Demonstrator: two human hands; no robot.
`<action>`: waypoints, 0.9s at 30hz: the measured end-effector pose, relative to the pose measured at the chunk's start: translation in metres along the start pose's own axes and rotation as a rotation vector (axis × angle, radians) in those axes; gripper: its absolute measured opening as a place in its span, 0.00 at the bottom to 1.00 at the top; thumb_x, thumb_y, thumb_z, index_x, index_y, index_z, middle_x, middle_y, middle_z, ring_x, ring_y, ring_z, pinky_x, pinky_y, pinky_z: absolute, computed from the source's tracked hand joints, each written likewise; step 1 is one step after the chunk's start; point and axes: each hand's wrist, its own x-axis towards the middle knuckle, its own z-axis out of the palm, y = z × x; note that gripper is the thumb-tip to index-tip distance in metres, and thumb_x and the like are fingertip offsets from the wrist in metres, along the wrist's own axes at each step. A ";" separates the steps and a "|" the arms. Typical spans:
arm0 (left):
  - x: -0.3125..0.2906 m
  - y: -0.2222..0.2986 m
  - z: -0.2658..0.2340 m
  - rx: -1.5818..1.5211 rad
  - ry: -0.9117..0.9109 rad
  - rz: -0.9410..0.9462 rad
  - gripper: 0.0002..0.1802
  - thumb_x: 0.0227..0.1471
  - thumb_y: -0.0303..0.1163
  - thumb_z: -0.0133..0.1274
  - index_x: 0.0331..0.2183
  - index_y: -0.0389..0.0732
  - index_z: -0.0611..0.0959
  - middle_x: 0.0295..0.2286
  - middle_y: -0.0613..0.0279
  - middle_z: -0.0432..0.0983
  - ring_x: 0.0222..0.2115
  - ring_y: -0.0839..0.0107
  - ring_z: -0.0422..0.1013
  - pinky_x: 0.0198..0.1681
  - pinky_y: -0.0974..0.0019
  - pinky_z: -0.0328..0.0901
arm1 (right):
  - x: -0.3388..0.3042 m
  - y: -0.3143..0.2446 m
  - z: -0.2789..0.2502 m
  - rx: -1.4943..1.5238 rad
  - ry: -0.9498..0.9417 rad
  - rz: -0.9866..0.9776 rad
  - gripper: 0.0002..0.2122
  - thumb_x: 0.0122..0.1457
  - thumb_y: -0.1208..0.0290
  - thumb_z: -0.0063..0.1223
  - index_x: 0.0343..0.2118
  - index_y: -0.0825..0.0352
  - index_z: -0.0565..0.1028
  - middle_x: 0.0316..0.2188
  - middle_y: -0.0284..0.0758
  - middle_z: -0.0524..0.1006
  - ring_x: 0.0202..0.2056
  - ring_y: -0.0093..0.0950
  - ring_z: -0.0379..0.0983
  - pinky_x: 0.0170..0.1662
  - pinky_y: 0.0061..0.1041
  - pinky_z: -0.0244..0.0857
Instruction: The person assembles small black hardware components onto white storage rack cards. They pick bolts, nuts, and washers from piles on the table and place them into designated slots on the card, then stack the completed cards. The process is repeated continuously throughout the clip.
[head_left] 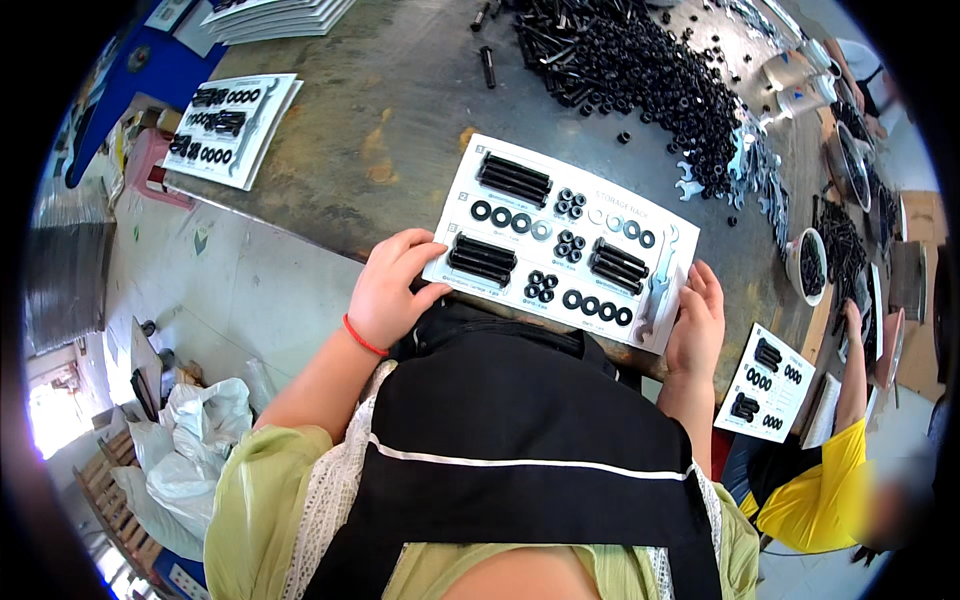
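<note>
Head — card (pixel 536 257) (white) between fingers (pixel 412 243)

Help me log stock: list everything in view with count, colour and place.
Held card: 1, white, table's near edge
Other cards: at least 2, white, left, right
Sheet stack: 1, white, far left
Table: 1, grey, centre
Bolts and nuts: uncounted, black, far pile
Loose wrenches: uncounted, silver, beside pile
Bowls: several, pale, right
Bags: several, white, left floor
Pallet: 1, brown, lower left
Co-workers: 2, yellow top, whitish top, right
Apron: 1, black, worn
Left hand: 1, bare, card's left end
Right hand: 1, bare, card's right end
</note>
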 end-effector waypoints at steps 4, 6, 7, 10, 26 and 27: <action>-0.002 -0.019 -0.011 0.020 0.042 0.006 0.26 0.37 0.28 0.67 0.43 0.39 0.80 0.46 0.55 0.74 0.47 0.54 0.69 0.52 0.58 0.64 | -0.008 0.008 -0.008 0.177 -0.058 0.043 0.23 0.58 0.79 0.41 0.57 0.78 0.60 0.56 0.50 0.65 0.56 0.37 0.64 0.61 0.34 0.57; -0.004 -0.024 -0.019 0.089 0.141 -0.050 0.25 0.39 0.28 0.66 0.44 0.38 0.80 0.44 0.55 0.74 0.48 0.54 0.69 0.53 0.57 0.64 | -0.015 0.014 -0.003 0.237 -0.079 0.064 0.23 0.57 0.78 0.43 0.56 0.77 0.60 0.56 0.49 0.65 0.55 0.37 0.64 0.61 0.35 0.56; -0.007 -0.024 -0.023 0.093 0.187 -0.084 0.24 0.40 0.28 0.65 0.43 0.38 0.80 0.43 0.55 0.75 0.46 0.55 0.70 0.51 0.58 0.65 | -0.021 0.014 0.002 0.255 -0.091 0.088 0.23 0.57 0.77 0.43 0.57 0.77 0.60 0.56 0.49 0.65 0.56 0.37 0.63 0.61 0.36 0.56; -0.024 -0.010 -0.029 -0.096 0.195 -0.246 0.19 0.43 0.28 0.63 0.41 0.37 0.80 0.38 0.53 0.76 0.36 0.61 0.74 0.41 0.62 0.69 | -0.036 0.020 0.015 0.314 -0.107 0.182 0.24 0.56 0.76 0.45 0.57 0.74 0.60 0.57 0.46 0.63 0.57 0.38 0.61 0.62 0.37 0.54; -0.134 -0.008 0.001 -1.229 -0.324 -0.748 0.13 0.59 0.33 0.52 0.44 0.37 0.79 0.39 0.62 0.80 0.34 0.79 0.73 0.31 0.78 0.64 | -0.128 0.029 0.097 0.191 -0.675 0.601 0.17 0.54 0.79 0.46 0.48 0.71 0.66 0.49 0.43 0.68 0.52 0.35 0.66 0.58 0.33 0.59; -0.140 -0.014 -0.005 -1.241 -0.248 -0.756 0.12 0.59 0.30 0.51 0.43 0.37 0.79 0.37 0.61 0.80 0.32 0.79 0.74 0.29 0.79 0.64 | -0.131 0.029 0.100 0.135 -0.732 0.622 0.17 0.55 0.79 0.46 0.49 0.72 0.65 0.51 0.45 0.67 0.53 0.36 0.66 0.59 0.34 0.59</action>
